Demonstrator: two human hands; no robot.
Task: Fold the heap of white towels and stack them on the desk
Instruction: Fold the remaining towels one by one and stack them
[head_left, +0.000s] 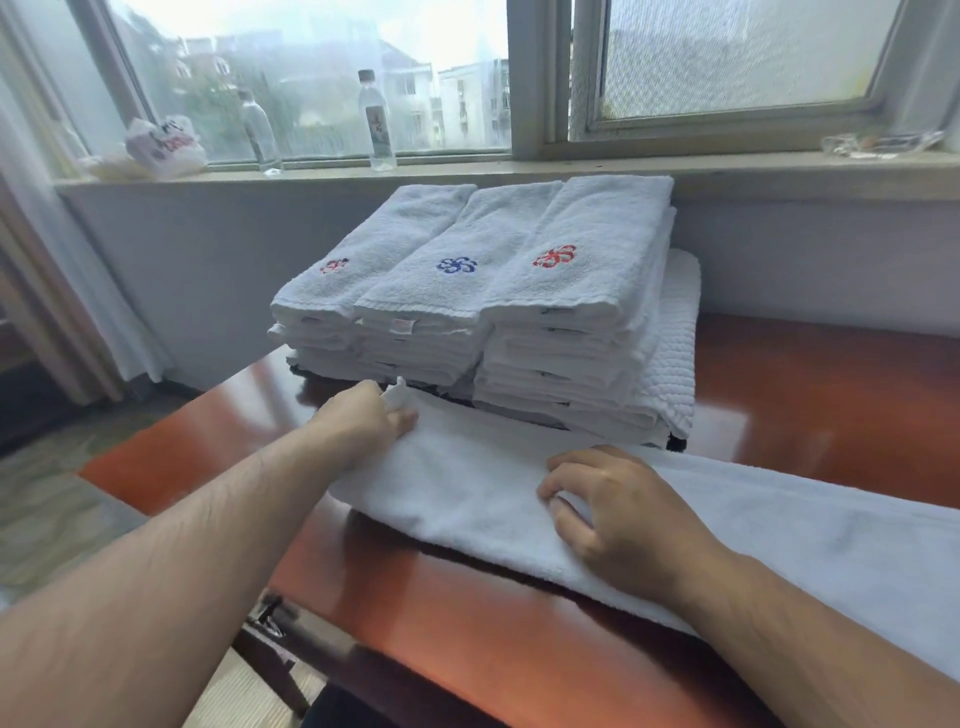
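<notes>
A long white towel (467, 478) lies folded lengthwise across the reddish-brown desk (467, 613), running off to the right. My left hand (369, 421) pinches its far left corner, a bit of cloth sticking up between the fingers. My right hand (613, 504) rests on the towel's middle, fingers curled into the cloth near its front edge. Behind the towel stand three side-by-side stacks of folded white towels (467, 291), the top ones embroidered with red, blue and red flower marks. A larger waffle-textured white towel (675, 343) lies folded under the right side of the stacks.
The desk stands against a grey wall under a window. On the sill are two clear plastic bottles (376, 122), a white plastic bag (163, 148) at the left and a clear wrapper (878, 143) at the right. A curtain hangs at far left. A chair part shows below the desk's front edge.
</notes>
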